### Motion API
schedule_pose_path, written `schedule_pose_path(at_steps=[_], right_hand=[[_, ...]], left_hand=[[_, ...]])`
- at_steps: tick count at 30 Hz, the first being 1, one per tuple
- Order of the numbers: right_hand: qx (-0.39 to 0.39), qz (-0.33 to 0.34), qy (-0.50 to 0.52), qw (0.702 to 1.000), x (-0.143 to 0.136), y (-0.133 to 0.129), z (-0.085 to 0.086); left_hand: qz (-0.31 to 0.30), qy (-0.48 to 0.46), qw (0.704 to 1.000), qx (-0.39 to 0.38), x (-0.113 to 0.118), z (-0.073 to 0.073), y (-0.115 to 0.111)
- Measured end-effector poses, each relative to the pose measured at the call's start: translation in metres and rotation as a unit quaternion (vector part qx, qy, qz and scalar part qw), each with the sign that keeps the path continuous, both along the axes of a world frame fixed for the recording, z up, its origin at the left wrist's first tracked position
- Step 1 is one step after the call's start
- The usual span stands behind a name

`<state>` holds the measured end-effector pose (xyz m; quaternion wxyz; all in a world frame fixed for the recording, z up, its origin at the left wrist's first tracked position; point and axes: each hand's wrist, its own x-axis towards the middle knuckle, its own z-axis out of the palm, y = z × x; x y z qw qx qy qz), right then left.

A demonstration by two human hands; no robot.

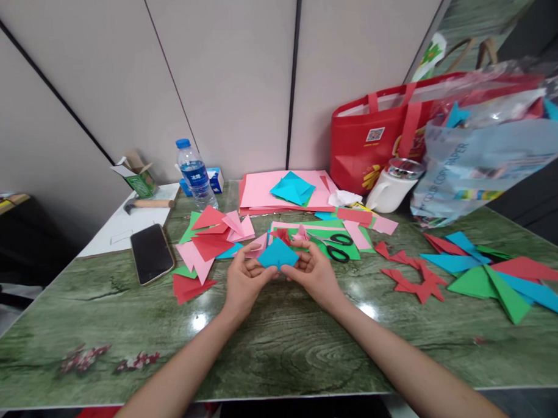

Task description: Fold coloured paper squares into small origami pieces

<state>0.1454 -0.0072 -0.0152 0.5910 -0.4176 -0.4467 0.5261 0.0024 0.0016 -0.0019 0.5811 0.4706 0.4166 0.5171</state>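
Note:
A small piece of folded blue paper (pixel 277 253) is held up between both hands over the middle of the table. My left hand (pixel 246 278) pinches its lower left side, thumb toward me. On the right side my right hand (pixel 314 272) grips it the same way, and the two thumbs meet at the bottom edge. Just behind lie scissors (pixel 337 246) with black handles, on green paper (pixel 353 250). Left of my hands is a loose pile of folded red, pink and green papers (pixel 211 242). The fingers behind the blue paper are partly hidden.
A phone (pixel 152 254), a hammer (pixel 149 203) and a water bottle (pixel 196 175) are at the left. Pink sheets (pixel 255 194) lie at the back. A white mug (pixel 394 185), red bag (pixel 372 138) and plastic bag (pixel 483 159) stand right, behind red cutouts (pixel 419 283) and folded papers (pixel 478 281).

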Motion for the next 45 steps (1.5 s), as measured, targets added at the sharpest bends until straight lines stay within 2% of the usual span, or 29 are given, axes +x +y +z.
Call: schedule_pose_path(at_steps=[9,16,20,26,30,33,41,45], right_hand=[[0.011,0.051,-0.053,0.997,0.003,0.001,-0.005],[-0.001,0.084,-0.025,0.996,0.007,0.002,-0.004],[0.021,0.099,-0.030,0.994,0.009,0.004,-0.007],[0.074,0.049,-0.125,0.988,0.009,0.004,-0.010],[0.142,0.023,-0.228,0.963,0.012,0.003,-0.010],[0.171,0.026,-0.262,0.950,0.013,0.002,-0.008],[0.181,-0.040,-0.262,0.947,0.015,0.003,-0.006],[0.108,-0.044,-0.232,0.966,0.013,0.003,-0.006]], left_hand=[[-0.014,0.034,0.999,-0.034,-0.002,-0.002,0.002],[-0.025,0.021,0.998,-0.049,-0.007,-0.006,0.008],[-0.029,0.025,0.998,-0.050,-0.007,-0.004,0.009],[-0.038,0.025,0.998,-0.052,-0.009,-0.007,0.012],[-0.030,0.007,0.999,-0.043,-0.009,-0.009,0.013],[-0.026,-0.010,0.999,-0.046,-0.008,-0.008,0.012],[-0.059,-0.003,0.997,-0.056,-0.008,-0.002,0.010],[-0.070,0.012,0.997,-0.040,-0.007,-0.001,0.009]])
